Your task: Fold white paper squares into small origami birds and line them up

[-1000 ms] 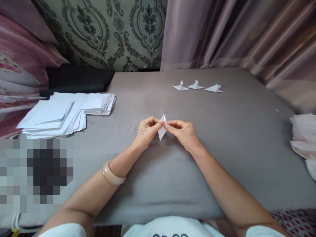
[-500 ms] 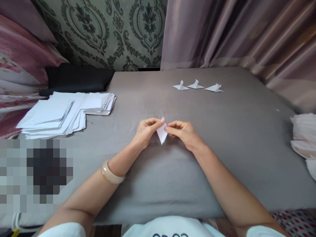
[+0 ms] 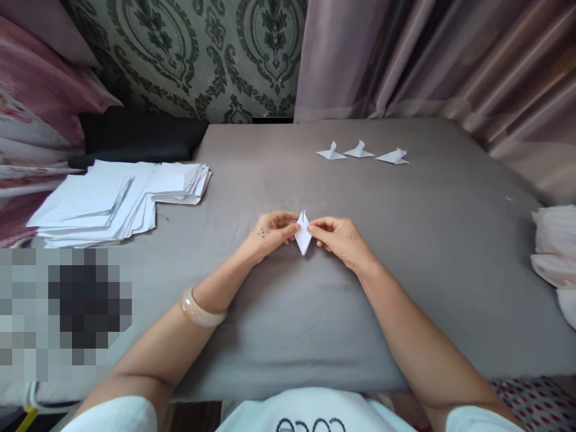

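Observation:
A small white folded paper (image 3: 303, 237), shaped like a narrow diamond with a slit at its upper point, is held just above the grey cloth. My left hand (image 3: 273, 234) pinches its left corner between thumb and fingers. On the opposite corner, my right hand (image 3: 339, 237) has the same kind of pinch. The lower point faces toward me. Farther back on the cloth sit three folded paper birds in a row: a left one (image 3: 332, 153), a middle one (image 3: 360, 150) and a right one (image 3: 394, 156).
Stacks of white paper sheets (image 3: 103, 201) lie at the left, in front of a black folded item (image 3: 144, 137). Grey cloth (image 3: 252, 354) covers the table. White bunched material (image 3: 555, 246) is at the right edge. Curtains (image 3: 360, 66) hang behind. A pixelated patch hides the lower left.
The folded paper has turned to face me squarely as a diamond. My left thumb has moved down from its upper part to the left corner. The view has shifted slightly.

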Tool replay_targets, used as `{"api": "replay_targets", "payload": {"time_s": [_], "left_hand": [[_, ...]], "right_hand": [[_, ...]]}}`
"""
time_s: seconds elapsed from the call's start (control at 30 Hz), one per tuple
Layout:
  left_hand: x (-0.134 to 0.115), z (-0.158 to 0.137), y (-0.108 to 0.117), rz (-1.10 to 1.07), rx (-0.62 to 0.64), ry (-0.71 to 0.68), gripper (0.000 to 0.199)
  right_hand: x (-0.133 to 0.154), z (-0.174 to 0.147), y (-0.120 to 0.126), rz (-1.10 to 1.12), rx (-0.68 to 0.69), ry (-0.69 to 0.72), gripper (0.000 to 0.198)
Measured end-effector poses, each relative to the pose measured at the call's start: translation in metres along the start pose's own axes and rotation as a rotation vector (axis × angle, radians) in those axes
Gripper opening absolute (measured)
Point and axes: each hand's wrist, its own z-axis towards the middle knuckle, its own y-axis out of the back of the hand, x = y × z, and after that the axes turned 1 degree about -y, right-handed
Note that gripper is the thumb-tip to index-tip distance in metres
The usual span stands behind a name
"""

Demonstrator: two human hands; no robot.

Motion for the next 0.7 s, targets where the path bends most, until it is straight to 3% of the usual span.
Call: {"api": "replay_targets", "payload": {"time_s": [0.23, 0.5, 0.6, 0.7], "left_hand": [[0.009, -0.001, 0.003, 0.214, -0.025, -0.139, 0.03], [0.016, -0.003, -0.002, 0.604, -0.148, -0.416, 0.019], [0.016, -0.003, -0.001, 0.708, -0.078, -0.471, 0.014], [0.005, -0.007, 0.0, 0.771, 0.05, -0.439, 0.02]], "right_hand": [[-0.009, 0.005, -0.005, -0.12, -0.041, -0.006, 0.022], [-0.019, 0.004, -0.01, -0.439, -0.174, 0.205, 0.014], [-0.019, 0.003, -0.009, -0.543, -0.214, 0.311, 0.012], [-0.018, 0.002, -0.006, -0.644, -0.136, 0.389, 0.014]]}}
